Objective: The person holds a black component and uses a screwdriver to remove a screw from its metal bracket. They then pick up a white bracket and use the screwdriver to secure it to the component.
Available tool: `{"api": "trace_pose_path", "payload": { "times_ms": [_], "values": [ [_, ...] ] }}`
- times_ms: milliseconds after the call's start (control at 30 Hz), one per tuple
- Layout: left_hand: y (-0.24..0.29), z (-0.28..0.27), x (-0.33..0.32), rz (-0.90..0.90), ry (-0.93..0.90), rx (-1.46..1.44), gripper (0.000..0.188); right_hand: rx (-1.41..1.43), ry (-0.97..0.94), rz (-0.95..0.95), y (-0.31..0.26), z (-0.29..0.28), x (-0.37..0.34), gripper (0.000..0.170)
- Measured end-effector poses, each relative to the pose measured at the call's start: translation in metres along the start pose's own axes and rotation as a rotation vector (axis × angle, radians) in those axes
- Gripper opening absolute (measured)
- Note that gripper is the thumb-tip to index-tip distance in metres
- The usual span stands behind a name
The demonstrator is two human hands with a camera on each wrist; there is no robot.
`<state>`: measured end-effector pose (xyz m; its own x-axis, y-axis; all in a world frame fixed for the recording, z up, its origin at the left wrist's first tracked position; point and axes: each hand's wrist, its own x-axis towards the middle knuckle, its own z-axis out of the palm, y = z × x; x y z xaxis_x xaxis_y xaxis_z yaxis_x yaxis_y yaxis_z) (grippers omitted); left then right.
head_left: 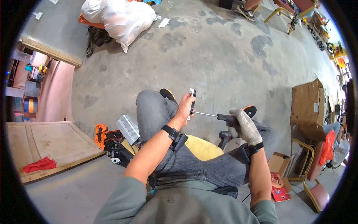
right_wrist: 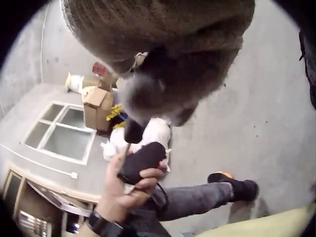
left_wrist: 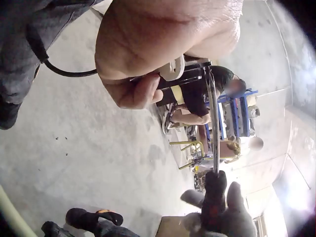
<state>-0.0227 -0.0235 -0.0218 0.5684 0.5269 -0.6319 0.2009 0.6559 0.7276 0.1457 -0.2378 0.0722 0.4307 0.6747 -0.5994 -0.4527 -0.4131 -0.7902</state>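
Note:
My bare left hand (head_left: 184,108) grips a small black case-like part (right_wrist: 142,163) with a white tab (left_wrist: 174,69) on it, out in front of my knees. In the head view my right hand (head_left: 246,127), in a pale knitted glove, holds a screwdriver (head_left: 205,114) by its dark handle. Its long metal shaft points left, and the tip is right at the black part's near end. The left wrist view shows the shaft (left_wrist: 216,128) running from that end down to the gloved fingers. The glove covers much of the handle.
A cordless drill (head_left: 224,137) stands between my legs beside a yellow surface (head_left: 203,147). At my left are a silver metal box (head_left: 128,128) and an orange tool (head_left: 100,136). Cardboard boxes (head_left: 307,106) and a chair (head_left: 319,196) stand on the right; white sacks (head_left: 125,20) lie ahead.

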Motion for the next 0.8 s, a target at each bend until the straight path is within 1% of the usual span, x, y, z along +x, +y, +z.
{"api": "trace_pose_path", "payload": {
  "times_ms": [33, 67, 133, 167, 200, 267, 300, 367, 400, 467, 500, 533, 567, 600, 633, 667, 700, 767, 800],
  "values": [
    [-0.001, -0.003, 0.001, -0.012, -0.024, -0.034, 0.054, -0.218, -0.08, 0.158, -0.019, -0.002, -0.006, 0.039],
    [-0.001, -0.005, 0.003, -0.008, -0.025, -0.031, 0.054, -0.216, -0.08, 0.153, -0.019, 0.0, -0.004, 0.039],
    [-0.002, -0.002, 0.002, -0.01, -0.002, -0.021, 0.054, -0.109, -0.023, -0.006, -0.016, 0.004, -0.006, 0.036],
    [-0.002, -0.001, 0.002, -0.007, -0.008, -0.021, 0.054, -0.092, -0.016, -0.067, 0.001, -0.004, 0.003, 0.04],
    [-0.002, -0.001, 0.002, -0.001, -0.009, -0.007, 0.054, -0.093, -0.012, -0.071, -0.002, -0.002, 0.0, 0.04],
    [-0.002, -0.002, 0.001, 0.004, -0.004, 0.005, 0.055, -0.023, 0.053, -0.157, -0.009, 0.009, -0.006, 0.034],
    [-0.001, 0.0, -0.001, -0.003, 0.003, 0.007, 0.055, -0.023, 0.051, -0.156, -0.009, 0.009, -0.006, 0.034],
    [0.0, 0.001, -0.001, -0.016, 0.011, 0.011, 0.056, -0.083, 0.034, -0.028, -0.008, 0.006, -0.005, 0.035],
    [0.0, 0.0, -0.001, -0.015, 0.023, -0.007, 0.053, -0.077, 0.033, -0.019, -0.01, 0.002, -0.006, 0.035],
    [-0.001, 0.0, -0.002, -0.029, 0.034, -0.016, 0.05, -0.213, -0.071, 0.095, -0.016, -0.005, -0.006, 0.037],
    [-0.001, 0.0, -0.002, -0.023, 0.029, -0.023, 0.05, -0.13, -0.022, -0.008, -0.013, 0.003, -0.005, 0.038],
    [0.001, 0.0, -0.001, -0.013, 0.023, -0.03, 0.05, -0.028, 0.019, -0.065, 0.0, 0.001, 0.002, 0.031],
    [0.002, 0.0, 0.0, -0.01, 0.027, -0.019, 0.05, -0.052, 0.006, -0.104, 0.001, -0.002, 0.002, 0.032],
    [0.001, -0.001, 0.0, -0.028, 0.029, -0.011, 0.05, -0.075, -0.004, -0.136, 0.001, -0.005, 0.001, 0.037],
    [0.001, -0.001, 0.002, -0.024, 0.011, -0.025, 0.049, -0.019, -0.024, -0.095, -0.004, -0.005, -0.001, 0.049],
    [-0.001, -0.001, 0.001, -0.019, -0.006, -0.042, 0.048, -0.016, -0.045, -0.11, -0.001, -0.007, 0.001, 0.043],
    [0.0, 0.001, 0.0, -0.005, 0.021, -0.047, 0.045, 0.028, -0.037, -0.095, 0.003, -0.004, 0.001, 0.041],
    [0.0, 0.001, 0.002, -0.019, 0.013, -0.059, 0.044, 0.072, -0.03, -0.079, 0.003, -0.006, 0.002, 0.041],
    [0.0, 0.0, 0.001, -0.03, 0.005, -0.071, 0.043, -0.07, -0.099, 0.049, -0.001, -0.013, 0.002, 0.042]
  ]
}}
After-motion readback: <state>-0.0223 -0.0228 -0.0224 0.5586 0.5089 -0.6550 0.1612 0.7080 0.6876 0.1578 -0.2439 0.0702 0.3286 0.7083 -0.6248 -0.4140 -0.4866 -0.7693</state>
